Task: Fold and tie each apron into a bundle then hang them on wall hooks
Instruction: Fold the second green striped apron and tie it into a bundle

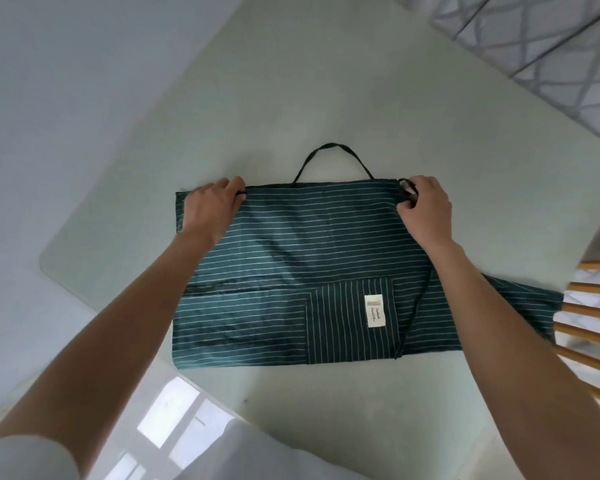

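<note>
A dark green apron [302,244] with thin white stripes lies folded flat on a pale green table [291,98]. Its black neck loop [333,157] sticks out past the far edge. A pocket with a white label [374,310] shows near the front. My left hand [210,206] grips the far left corner of the top layer, fingers curled over the edge and a black tie. My right hand [425,206] pinches the far right corner together with a black tie end [406,188]. Another black tie [414,313] runs down the cloth under my right forearm.
A wooden chair back [589,327] with slats stands at the table's right edge, and part of the apron hangs toward it. A patterned rug [548,46] lies on the floor at the far right. Glossy floor tiles [167,417] show below the table's near edge.
</note>
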